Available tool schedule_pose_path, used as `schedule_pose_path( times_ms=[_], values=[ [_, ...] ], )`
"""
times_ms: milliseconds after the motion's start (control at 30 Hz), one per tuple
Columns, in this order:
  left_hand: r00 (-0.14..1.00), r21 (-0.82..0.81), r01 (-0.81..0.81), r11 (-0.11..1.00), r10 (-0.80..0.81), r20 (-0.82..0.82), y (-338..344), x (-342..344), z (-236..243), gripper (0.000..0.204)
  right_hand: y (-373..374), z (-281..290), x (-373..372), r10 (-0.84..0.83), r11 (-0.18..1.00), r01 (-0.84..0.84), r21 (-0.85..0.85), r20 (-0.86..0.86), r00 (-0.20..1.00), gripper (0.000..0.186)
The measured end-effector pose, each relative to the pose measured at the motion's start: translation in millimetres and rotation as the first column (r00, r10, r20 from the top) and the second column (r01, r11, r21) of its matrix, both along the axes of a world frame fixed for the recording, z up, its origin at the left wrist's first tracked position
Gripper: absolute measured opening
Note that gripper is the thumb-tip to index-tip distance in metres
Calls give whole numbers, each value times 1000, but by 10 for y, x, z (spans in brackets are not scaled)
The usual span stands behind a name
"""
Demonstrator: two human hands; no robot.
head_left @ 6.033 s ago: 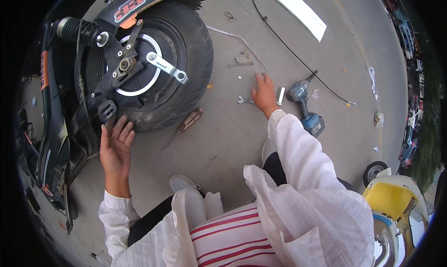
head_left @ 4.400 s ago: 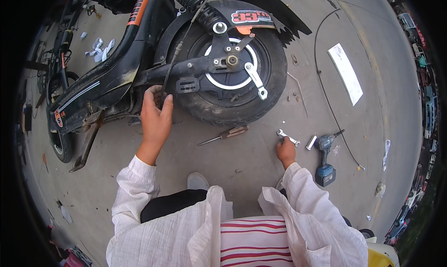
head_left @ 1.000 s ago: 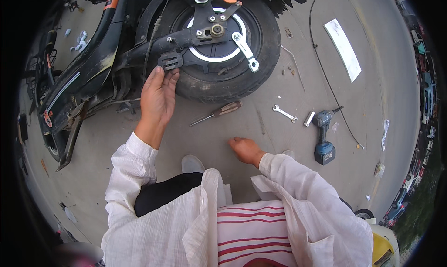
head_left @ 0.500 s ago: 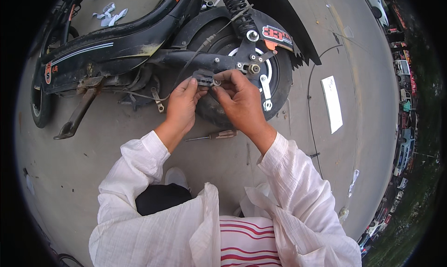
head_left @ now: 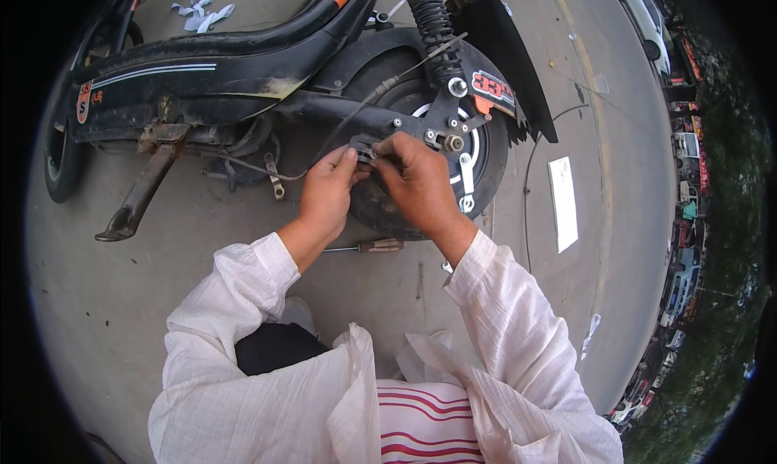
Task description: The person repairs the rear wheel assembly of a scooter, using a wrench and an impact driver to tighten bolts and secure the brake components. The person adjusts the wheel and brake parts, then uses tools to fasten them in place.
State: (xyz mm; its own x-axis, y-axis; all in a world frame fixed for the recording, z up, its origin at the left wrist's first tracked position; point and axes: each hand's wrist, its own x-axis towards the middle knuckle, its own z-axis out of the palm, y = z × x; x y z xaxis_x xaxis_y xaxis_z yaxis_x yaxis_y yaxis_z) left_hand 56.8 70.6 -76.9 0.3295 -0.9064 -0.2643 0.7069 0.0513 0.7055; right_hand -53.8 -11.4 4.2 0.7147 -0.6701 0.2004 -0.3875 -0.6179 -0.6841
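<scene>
My left hand (head_left: pixel 328 190) grips a small black slotted part (head_left: pixel 363 146) beside the scooter's rear wheel (head_left: pixel 380 213), thumb on top. My right hand (head_left: pixel 417 187) has thumb and forefinger pinched at the same part's right side; a small metal piece at the fingertips is mostly hidden. Behind both hands run the black swingarm (head_left: pixel 340 108) and a cable (head_left: pixel 386 86). The coil-spring shock absorber (head_left: pixel 437 35) rises from the axle area, and a silver lever (head_left: pixel 466 174) hangs in front of the wheel. A screwdriver (head_left: pixel 380 246) lies on the ground below my hands.
The scooter's body (head_left: pixel 178 83) stretches left, with its kickstand (head_left: pixel 142 197) low on the near side. At right lie a white strip (head_left: pixel 562 205) and a long cable (head_left: pixel 528 190) on the pavement (head_left: pixel 623 221). White scraps (head_left: pixel 202 10) sit behind the scooter; parked cars (head_left: pixel 680 286) line the far right.
Since a second ago my right hand has risen from near my feet to join my left at the black part. Over the last half second both hands stayed there as the view shifted slightly.
</scene>
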Motion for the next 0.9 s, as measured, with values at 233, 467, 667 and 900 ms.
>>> schedule_pose_path(
  times_ms=[233, 467, 667, 900],
  values=[
    [999, -8, 29, 1000, -29, -18, 3, 25, -38, 26, 21, -16, 15, 31, 999, -31, 14, 29, 999, 13],
    [999, -10, 23, 1000, -24, -30, 31, 30, 49, 26, 21, -25, 70, 33, 997, -35, -67, -29, 999, 14],
    [996, 30, 28, 999, -26, -82, 55, 34, 100, 26, 96, -25, 91, -17, 998, 12, -67, -79, 997, 12],
    [996, 64, 32, 997, -27, -81, 60, 30, 85, 27, 96, 31, 103, 8, 993, -16, -114, -70, 998, 10]
  ],
)
